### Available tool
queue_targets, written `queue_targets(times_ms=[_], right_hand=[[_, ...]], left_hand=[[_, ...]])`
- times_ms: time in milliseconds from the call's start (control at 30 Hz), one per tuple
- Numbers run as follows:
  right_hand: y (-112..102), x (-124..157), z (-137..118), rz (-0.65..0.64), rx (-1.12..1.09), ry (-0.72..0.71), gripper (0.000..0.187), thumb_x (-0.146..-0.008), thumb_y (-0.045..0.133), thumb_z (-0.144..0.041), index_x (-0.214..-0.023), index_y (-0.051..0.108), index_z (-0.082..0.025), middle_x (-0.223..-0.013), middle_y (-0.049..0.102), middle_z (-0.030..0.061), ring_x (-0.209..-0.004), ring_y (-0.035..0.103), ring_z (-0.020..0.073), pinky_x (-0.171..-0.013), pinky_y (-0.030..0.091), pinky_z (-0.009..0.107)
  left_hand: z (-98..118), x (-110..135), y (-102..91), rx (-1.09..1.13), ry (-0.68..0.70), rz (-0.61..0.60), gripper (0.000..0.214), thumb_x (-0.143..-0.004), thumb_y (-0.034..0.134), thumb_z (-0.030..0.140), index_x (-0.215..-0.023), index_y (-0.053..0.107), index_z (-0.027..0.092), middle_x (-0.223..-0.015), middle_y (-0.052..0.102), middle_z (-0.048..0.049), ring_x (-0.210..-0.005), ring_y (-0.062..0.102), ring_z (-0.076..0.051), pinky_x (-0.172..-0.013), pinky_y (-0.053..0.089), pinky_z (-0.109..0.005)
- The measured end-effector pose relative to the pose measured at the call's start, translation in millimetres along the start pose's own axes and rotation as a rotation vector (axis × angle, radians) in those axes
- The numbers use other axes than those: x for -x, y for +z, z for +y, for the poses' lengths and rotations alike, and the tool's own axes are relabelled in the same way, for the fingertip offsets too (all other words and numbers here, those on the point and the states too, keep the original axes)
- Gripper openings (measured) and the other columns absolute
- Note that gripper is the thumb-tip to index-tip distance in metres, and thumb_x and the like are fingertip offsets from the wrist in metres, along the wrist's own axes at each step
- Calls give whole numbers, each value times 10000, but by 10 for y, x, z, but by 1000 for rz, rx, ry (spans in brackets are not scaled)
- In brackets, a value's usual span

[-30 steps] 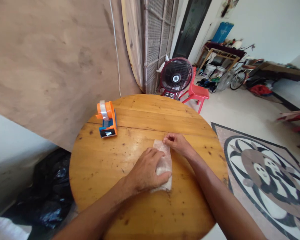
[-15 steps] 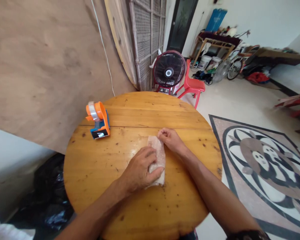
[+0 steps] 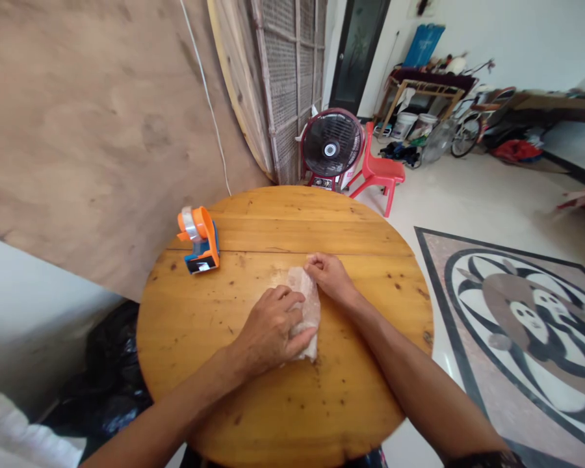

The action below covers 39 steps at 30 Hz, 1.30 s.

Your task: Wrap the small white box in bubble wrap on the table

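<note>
A translucent, whitish piece of bubble wrap [image 3: 311,304], folded into a narrow packet, lies flat on the round wooden table [image 3: 253,416]. My left hand [image 3: 273,328] rests over its left side and holds it down, fingers bent across the middle and thumb over the lower part. Thumb and fingertips of my right hand [image 3: 327,273] pinch together at the packet's upper right corner. Whether anything is inside the wrap I cannot tell. An orange and blue tape dispenser [image 3: 201,240] with a roll of clear tape stands at the table's left, apart from both hands.
Beyond the table's far edge stand a dark red fan [image 3: 330,149] and a red plastic chair [image 3: 383,170]. A large wooden board [image 3: 102,117] leans along the left. Black plastic bags [image 3: 102,377] lie on the floor at lower left.
The view has shifted slightly, moving the table and dispenser a little right and down in the picture. Both hands keep nearly the same places on the bubble wrap.
</note>
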State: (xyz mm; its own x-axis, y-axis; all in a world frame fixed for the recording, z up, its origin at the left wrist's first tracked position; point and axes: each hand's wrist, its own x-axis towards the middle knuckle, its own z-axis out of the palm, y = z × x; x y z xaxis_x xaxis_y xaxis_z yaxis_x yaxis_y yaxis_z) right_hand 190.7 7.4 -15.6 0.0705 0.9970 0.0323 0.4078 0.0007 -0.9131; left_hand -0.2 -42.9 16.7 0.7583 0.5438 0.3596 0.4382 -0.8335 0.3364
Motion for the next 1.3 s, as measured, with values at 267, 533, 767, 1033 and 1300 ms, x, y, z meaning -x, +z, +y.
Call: queue_targets(times_ms=[267, 533, 767, 1033, 1300], right_hand=[[22, 14, -35, 56, 65, -38, 89, -716, 539, -233, -641, 551, -186, -556, 499, -33, -534, 421, 107, -508, 293, 225], [-51, 4, -64, -55, -168, 128, 124, -708, 556, -284, -647, 491, -198, -526, 499, -49, -466, 465, 97, -454, 394, 212], [-116, -18, -123, -138, -349, 271, 156, -689, 611, -296, -676, 507, -180, -526, 526, -45, -435, 483, 80, -418, 442, 193], [-187, -12, -225, -214, -436, 349, 245, -794, 600, -361, -668, 510, -171, -499, 542, -34, -410, 509, 80, -410, 412, 174], [-201, -18, -248, -214, -443, 377, 255, -823, 593, -357, -667, 554, -159, -503, 558, -25, -412, 514, 80, -414, 408, 173]], left_hand=[[37, -7, 9, 44, -26, -67, 207, -890, 513, 293, -919, 652, 141, -847, 652, -84, -827, 521, -220, -745, 474, -355], [115, -8, -53, 98, -90, -171, 251, -931, 456, 259, -930, 700, 201, -986, 654, -73, -913, 541, -216, -832, 466, -362], [136, 1, -49, -4, -114, -170, 274, -937, 445, 288, -943, 709, 214, -1213, 611, -85, -1037, 524, -279, -867, 456, -451], [116, -36, -60, -18, -107, -222, 307, -941, 435, 308, -908, 723, 206, -1329, 555, -93, -1102, 513, -291, -890, 462, -458], [68, -27, -12, 3, -47, -198, 328, -950, 417, 302, -912, 721, 185, -1331, 559, -87, -1111, 504, -285, -900, 468, -454]])
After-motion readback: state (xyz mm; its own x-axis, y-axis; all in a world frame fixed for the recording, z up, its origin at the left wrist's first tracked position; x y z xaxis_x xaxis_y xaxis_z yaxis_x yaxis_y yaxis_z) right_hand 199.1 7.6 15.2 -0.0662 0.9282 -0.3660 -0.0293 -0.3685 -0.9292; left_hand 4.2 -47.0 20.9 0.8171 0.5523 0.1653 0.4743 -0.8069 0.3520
